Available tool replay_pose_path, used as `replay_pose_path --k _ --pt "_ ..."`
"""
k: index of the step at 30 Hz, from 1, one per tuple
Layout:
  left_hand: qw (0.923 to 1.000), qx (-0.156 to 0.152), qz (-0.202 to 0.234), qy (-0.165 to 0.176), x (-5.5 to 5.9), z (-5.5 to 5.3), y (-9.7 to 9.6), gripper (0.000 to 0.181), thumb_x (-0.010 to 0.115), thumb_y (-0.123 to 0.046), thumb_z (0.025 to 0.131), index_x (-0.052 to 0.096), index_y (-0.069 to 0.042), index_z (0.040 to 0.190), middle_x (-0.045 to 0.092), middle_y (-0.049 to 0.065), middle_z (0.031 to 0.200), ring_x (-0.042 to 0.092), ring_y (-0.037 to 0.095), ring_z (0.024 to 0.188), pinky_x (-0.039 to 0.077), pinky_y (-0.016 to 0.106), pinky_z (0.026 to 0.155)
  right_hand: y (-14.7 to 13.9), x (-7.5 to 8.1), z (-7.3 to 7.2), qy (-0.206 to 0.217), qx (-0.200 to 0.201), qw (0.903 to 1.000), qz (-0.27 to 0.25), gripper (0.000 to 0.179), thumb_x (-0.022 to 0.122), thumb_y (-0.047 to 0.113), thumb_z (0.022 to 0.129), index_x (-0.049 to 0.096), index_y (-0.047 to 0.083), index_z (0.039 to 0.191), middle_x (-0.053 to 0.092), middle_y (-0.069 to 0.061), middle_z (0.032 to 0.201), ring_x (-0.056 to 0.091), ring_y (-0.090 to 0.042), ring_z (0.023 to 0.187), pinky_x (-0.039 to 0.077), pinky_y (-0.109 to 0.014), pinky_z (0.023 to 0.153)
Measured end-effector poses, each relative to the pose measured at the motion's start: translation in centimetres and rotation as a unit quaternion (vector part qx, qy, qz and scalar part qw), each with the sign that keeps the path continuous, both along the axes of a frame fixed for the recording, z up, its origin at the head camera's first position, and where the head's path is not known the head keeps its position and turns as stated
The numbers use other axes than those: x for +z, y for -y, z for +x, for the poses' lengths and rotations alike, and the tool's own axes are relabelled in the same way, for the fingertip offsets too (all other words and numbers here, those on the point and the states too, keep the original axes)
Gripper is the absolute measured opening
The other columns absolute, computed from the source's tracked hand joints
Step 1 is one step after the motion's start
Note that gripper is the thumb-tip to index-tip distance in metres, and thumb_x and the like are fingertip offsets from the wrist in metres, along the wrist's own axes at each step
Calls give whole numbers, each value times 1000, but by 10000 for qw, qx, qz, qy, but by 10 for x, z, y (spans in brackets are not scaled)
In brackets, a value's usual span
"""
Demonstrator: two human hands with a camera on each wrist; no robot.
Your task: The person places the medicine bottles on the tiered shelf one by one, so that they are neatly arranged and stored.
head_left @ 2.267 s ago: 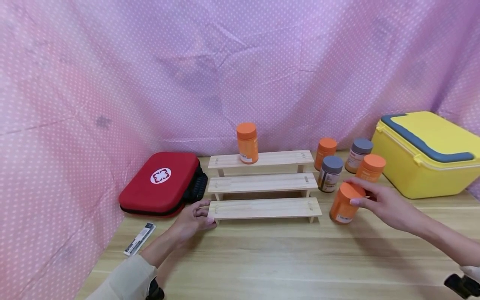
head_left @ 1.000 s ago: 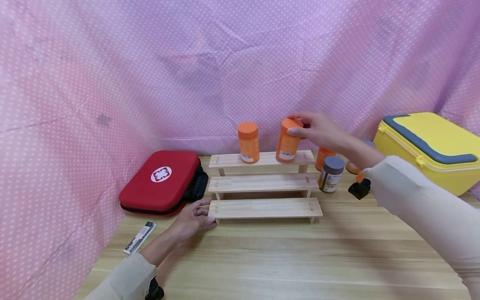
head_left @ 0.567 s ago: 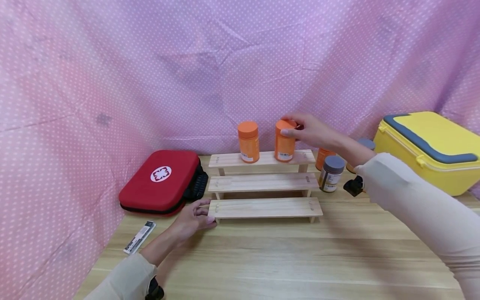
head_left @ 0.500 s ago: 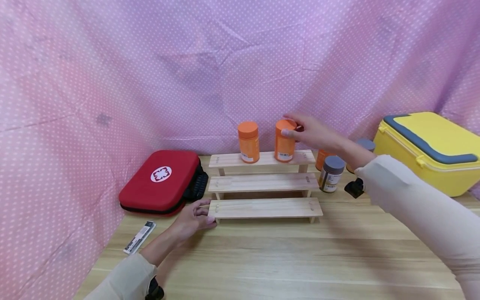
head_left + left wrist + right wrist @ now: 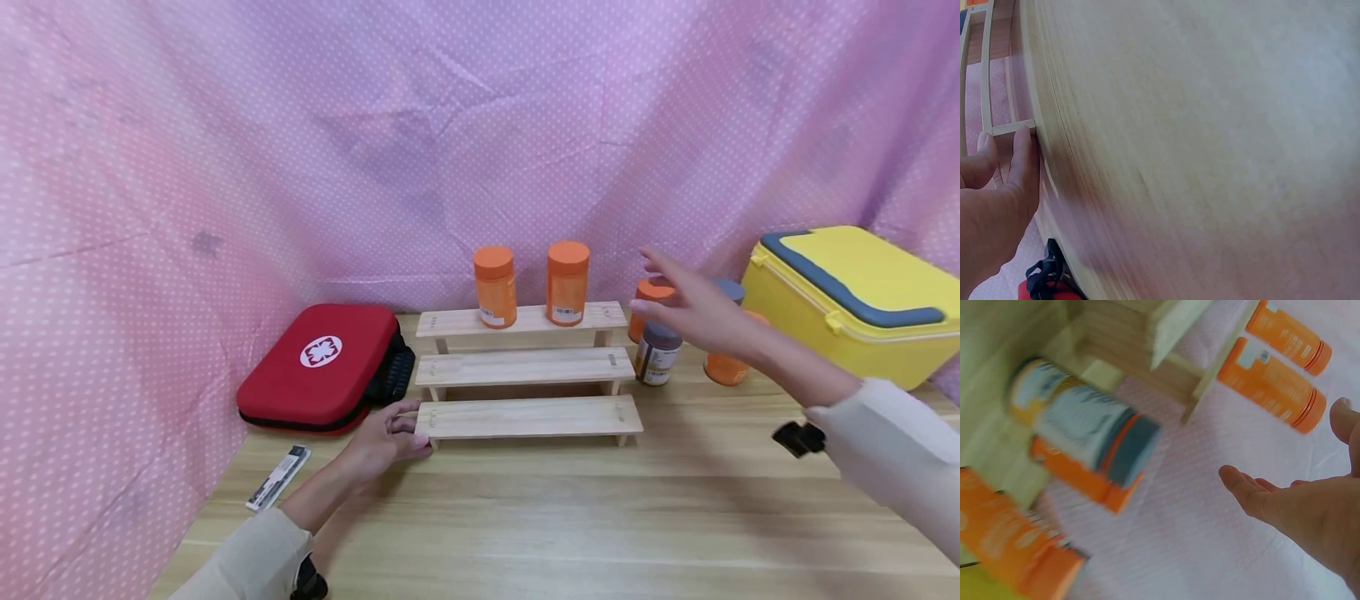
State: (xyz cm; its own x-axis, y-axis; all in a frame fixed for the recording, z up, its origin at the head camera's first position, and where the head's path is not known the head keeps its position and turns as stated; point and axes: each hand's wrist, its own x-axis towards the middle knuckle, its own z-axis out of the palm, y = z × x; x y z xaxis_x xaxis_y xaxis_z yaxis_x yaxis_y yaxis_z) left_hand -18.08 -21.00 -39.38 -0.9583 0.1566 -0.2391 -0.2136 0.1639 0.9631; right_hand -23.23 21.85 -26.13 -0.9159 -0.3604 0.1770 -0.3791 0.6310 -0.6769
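Observation:
A three-tier wooden step rack (image 5: 525,417) stands mid-table. My left hand (image 5: 375,442) holds its lower left end; in the left wrist view the thumb and a finger are at the end support (image 5: 1010,129). Two orange jars, a left one (image 5: 495,287) and a right one (image 5: 567,285), stand upright on the top tier, spaced apart. My right hand (image 5: 701,312) is in the air right of the rack, fingers spread and holding nothing. Beneath it, partly hidden, are a grey-lidded jar (image 5: 658,358), another grey-lidded jar (image 5: 729,290) and two more orange jars (image 5: 725,369).
A red first-aid case (image 5: 318,367) lies left of the rack, with a small white packet (image 5: 278,477) in front of it. At the right stands a yellow box (image 5: 840,333) with a grey-trimmed lid. Pink dotted cloth (image 5: 480,125) hangs behind the table.
My right hand carried an orange jar from the table onto the top tier, let go of it, and has drawn back to the right. My left hand has stayed at the rack's end.

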Motion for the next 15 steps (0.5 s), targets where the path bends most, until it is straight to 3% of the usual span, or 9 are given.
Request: replay_pose_path --k 8,15 --pt "10000 -46 -17 -18 -2 1 0 59 58 13 88 37 2 141 57 24 113 63 23 92 56 43 85 -52 -23 18 -186 -637 9978 25 79 65 26 93 17 8 153 31 -29 146 36 -50 127 35 -68 99" --pt "10000 -68 21 -50 -1 0 0 58 58 13 88 37 3 141 57 25 114 63 24 93 56 44 86 -89 -35 17 -734 -872 9928 382 79 71 19 88 24 1 150 33 -34 142 33 -51 126 34 -69 93"
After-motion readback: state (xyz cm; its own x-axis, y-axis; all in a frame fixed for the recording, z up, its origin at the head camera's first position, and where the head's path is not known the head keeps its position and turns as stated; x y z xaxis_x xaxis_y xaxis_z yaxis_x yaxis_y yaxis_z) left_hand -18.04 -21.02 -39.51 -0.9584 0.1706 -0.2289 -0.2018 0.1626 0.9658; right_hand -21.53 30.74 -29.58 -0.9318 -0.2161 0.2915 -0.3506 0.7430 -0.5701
